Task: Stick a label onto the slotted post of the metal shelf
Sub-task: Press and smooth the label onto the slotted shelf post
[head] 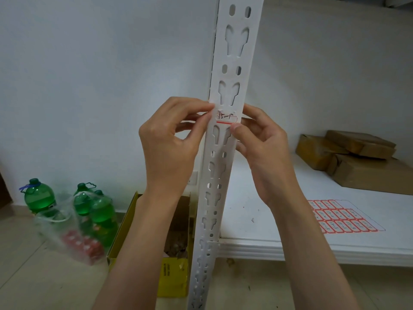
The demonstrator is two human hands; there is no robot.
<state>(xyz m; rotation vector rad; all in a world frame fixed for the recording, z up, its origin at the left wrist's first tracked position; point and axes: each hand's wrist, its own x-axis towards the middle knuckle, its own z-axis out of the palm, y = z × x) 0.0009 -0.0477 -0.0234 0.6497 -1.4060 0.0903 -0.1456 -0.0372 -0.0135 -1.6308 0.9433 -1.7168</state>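
A white slotted post (228, 70) of the metal shelf rises through the middle of the view. A small white label (226, 118) with a red border and handwritten marks lies flat across the post's front between two keyhole slots. My left hand (169, 144) pinches the label's left end at the post's edge with thumb and forefinger. My right hand (261, 144) holds the post from the right, its thumb tip pressing the label's lower right corner and its fingers curled behind the post.
A sheet of red-bordered labels (342, 217) lies on the white shelf board (279, 220). Brown wrapped parcels (353, 157) sit at the shelf's back right. On the floor at left stand green bottles (38, 195) in a plastic bag and a yellow cardboard box (172, 274).
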